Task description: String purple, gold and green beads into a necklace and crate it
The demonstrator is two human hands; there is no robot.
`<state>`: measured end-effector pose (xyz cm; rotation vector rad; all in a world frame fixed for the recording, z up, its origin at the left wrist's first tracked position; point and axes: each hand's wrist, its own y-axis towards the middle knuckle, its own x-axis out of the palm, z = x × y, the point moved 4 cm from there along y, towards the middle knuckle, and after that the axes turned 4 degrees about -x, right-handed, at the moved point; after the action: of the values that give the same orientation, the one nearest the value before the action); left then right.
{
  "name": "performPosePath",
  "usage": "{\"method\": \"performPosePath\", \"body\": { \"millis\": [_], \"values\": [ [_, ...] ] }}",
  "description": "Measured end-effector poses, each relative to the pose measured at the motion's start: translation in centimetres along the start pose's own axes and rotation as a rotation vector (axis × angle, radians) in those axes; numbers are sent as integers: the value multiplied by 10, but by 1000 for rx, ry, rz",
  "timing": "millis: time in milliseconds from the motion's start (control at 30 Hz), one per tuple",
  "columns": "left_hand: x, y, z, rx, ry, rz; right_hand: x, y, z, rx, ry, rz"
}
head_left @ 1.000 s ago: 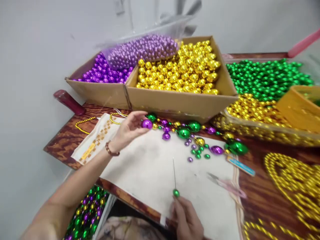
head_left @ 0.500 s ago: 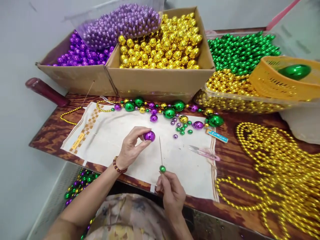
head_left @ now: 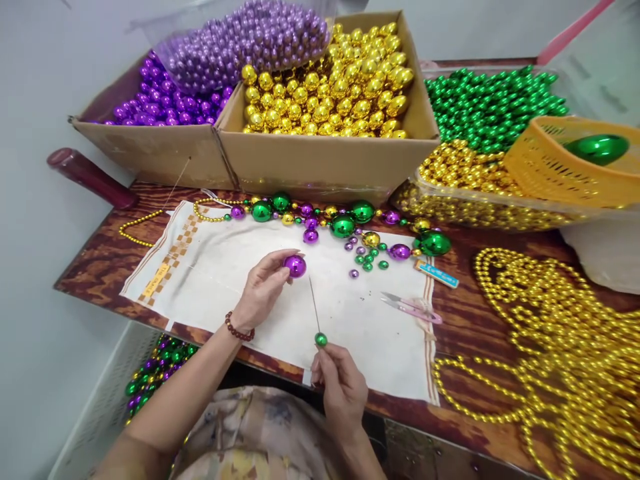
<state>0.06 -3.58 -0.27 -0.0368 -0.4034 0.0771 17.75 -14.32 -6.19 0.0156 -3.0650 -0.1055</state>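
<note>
My left hand (head_left: 263,288) pinches a purple bead (head_left: 295,265) over a white cloth (head_left: 215,267). My right hand (head_left: 340,387) holds a thin needle (head_left: 314,304) upright, with a small green bead (head_left: 321,339) sitting on it just above my fingers. The needle's tip points up close to the purple bead. Along the far edge of the cloth lies a string of green, purple and gold beads (head_left: 345,225), with a few loose small ones beside it.
Cardboard boxes of purple beads (head_left: 165,107) and gold beads (head_left: 330,87) stand behind the cloth. Green beads (head_left: 490,100), gold beads and an orange basket (head_left: 555,167) are at the right. Gold bead strands (head_left: 560,347) cover the right table. Pink scissors (head_left: 413,307) lie on the cloth.
My left hand carried the purple bead from the row of beads back toward me, next to the needle. The view tilted down and closer; my right hand stays on the needle.
</note>
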Motion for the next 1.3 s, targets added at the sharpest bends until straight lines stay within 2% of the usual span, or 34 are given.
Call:
{"method": "performPosePath", "body": {
  "millis": [67,367,500,633,767,900,1300],
  "values": [
    [2,1,-2,9,5,9,2,2,-1,-12,-13,-9],
    [3,-5,4,257,343,71,-1,1,-3,4,-47,1],
    [0,-7,6,282,342,91,-1,0,1,9,-50,-1],
    [-3,-4,6,221,201,91,-2,-1,5,23,-78,-14],
    [-2,1,7,55,-54,119,1,3,1,20,-96,-47],
    [3,4,13,-73,-197,117,6,8,-4,15,-91,-78],
    [7,2,15,-130,-312,124,12,12,-5,-2,-115,-90]
  ]
}}
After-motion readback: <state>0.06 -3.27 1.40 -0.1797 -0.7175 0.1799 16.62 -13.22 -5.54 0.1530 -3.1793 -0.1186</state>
